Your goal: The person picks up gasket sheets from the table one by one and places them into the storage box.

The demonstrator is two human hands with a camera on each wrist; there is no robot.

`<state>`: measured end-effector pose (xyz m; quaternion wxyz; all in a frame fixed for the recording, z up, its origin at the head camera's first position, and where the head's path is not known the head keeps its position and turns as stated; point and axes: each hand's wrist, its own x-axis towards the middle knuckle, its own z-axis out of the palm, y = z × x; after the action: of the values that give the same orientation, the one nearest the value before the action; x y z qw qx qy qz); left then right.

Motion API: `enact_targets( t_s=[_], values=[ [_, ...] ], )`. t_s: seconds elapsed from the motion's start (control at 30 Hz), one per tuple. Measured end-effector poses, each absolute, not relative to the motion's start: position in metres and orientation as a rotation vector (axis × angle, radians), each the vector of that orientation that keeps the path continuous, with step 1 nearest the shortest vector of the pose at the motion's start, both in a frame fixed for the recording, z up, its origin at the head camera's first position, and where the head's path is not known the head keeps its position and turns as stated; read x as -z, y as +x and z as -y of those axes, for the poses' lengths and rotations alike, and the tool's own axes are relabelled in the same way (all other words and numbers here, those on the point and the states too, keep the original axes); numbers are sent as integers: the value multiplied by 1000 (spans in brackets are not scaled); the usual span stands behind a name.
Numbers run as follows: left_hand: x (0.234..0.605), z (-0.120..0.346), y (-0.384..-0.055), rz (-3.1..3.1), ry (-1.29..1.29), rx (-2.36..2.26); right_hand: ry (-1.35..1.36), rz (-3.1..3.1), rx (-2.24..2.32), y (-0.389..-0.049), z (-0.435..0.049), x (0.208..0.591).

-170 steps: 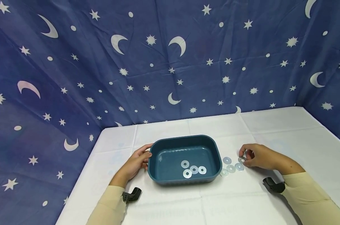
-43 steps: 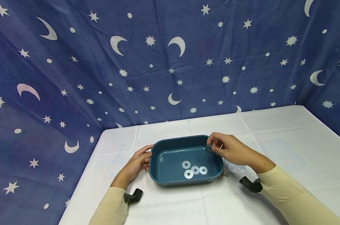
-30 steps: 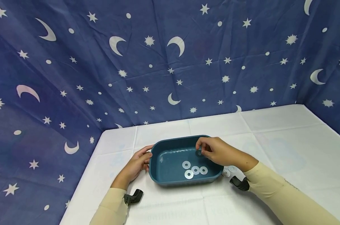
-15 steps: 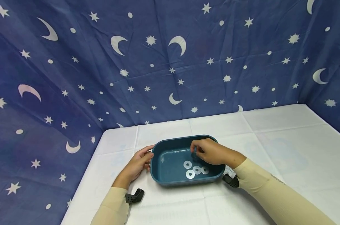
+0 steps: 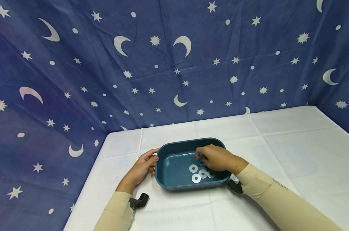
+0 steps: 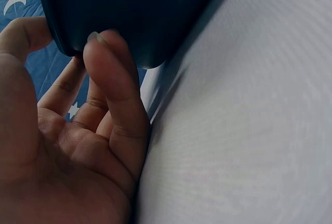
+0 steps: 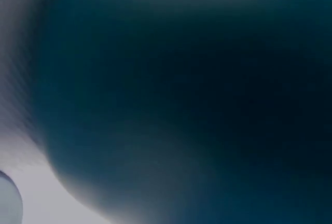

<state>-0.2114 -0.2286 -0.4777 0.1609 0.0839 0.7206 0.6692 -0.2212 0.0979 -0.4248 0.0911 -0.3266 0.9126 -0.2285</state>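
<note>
A dark teal rectangular tub (image 5: 174, 186) sits on the white cloth. At its left end my left hand (image 5: 141, 168) holds the wall, thumb by the rim; in the left wrist view the fingers (image 6: 111, 73) of this hand touch the tub's outside (image 6: 135, 16). Reaching in over the right rim, my right hand (image 5: 217, 157) pinches a metal washer (image 5: 201, 163) low inside the tub, its fingertips partly hidden. Several flat washers (image 5: 196, 178) lie on the tub floor near the front. The right wrist view is mostly filled by the blurred tub wall (image 7: 104, 105).
Beside the tub's right end, washers (image 5: 234, 178) on the cloth are mostly covered by the right wrist. One washer's edge (image 7: 8, 203) shows at a corner of the right wrist view. A blue curtain (image 5: 174, 64) with moons and stars stands behind the table (image 5: 287, 154).
My right hand took a washer from the cloth on the right, carried it left over the rim and lowered it into the tub. The left hand has stayed at the tub's left end.
</note>
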Motion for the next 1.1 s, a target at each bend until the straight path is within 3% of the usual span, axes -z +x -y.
enact_targets(
  t_s=[0.73, 1.1],
  values=[
    [472, 226, -212, -2047, 189, -1921, -960, -2937, 381, -216, -92, 431],
    [474, 226, -211, -2061, 203, -1900, -1009, -2926, 507, -214, -99, 427]
  ],
)
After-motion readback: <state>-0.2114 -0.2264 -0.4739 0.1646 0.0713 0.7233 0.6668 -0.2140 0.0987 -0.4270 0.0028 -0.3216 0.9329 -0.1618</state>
